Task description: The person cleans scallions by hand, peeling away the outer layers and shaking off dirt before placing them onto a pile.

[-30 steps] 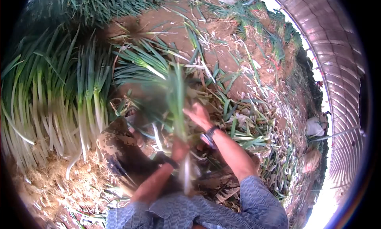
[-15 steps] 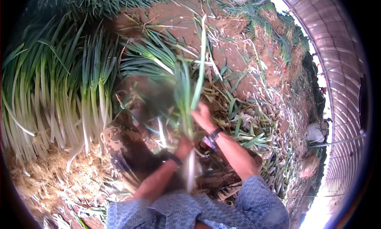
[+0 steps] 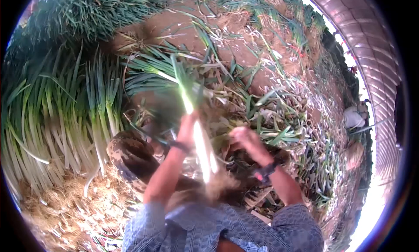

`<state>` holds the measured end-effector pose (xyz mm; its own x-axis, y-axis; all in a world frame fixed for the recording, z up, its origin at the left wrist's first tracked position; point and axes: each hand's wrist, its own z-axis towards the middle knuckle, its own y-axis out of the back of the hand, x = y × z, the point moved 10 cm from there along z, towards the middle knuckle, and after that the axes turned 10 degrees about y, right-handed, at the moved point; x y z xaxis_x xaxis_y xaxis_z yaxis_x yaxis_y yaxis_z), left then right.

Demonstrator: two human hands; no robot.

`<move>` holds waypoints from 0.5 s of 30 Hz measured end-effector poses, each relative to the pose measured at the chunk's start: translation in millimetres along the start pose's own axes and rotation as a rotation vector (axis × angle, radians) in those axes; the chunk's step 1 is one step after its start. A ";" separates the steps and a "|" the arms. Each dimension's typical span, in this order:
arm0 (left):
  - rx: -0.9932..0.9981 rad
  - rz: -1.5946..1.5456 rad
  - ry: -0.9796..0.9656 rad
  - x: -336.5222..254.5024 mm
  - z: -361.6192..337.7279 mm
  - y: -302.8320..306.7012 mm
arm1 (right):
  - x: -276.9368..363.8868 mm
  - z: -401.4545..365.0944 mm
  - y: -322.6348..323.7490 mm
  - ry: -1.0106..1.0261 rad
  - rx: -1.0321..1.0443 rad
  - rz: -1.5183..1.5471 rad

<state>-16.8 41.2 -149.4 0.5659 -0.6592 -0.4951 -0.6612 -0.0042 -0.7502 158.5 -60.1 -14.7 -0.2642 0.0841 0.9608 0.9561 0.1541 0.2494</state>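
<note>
Green onion stalks (image 3: 200,140) stand upright in front of my body, white shafts and fibrous roots downward, green leaves at the top. My left hand (image 3: 187,125) is wrapped round them where green turns to white. To the right of the stalks is my right hand (image 3: 245,138), apart from them and blurred, with fingers curled; whether it holds anything is too unclear to tell. Beyond my left hand, more green onions (image 3: 150,71) lie on the ground.
A dense row of green onions (image 3: 56,116) stands at the left, with tan roots (image 3: 83,204) below. Peeled leaves and scraps (image 3: 279,130) litter the ground to the right. A leafy pile (image 3: 87,16) lies at the back left. A curved ribbed structure (image 3: 375,55) rises at the right.
My left hand has moved up and grips the stalks higher. My right hand has moved right and down, away from the leaves. The long separate leaf beside it no longer shows there.
</note>
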 end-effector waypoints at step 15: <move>-0.654 0.384 -0.262 -134.2 53.5 147.1 | 75.4 -96.0 -50.8 0.253 0.529 -0.062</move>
<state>-163.7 169.3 -216.8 0.2841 -0.5067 -0.8140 -0.9419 -0.3061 -0.1383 102.2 -156.1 56.7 -0.2170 -0.1682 0.9616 0.7289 0.6272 0.2743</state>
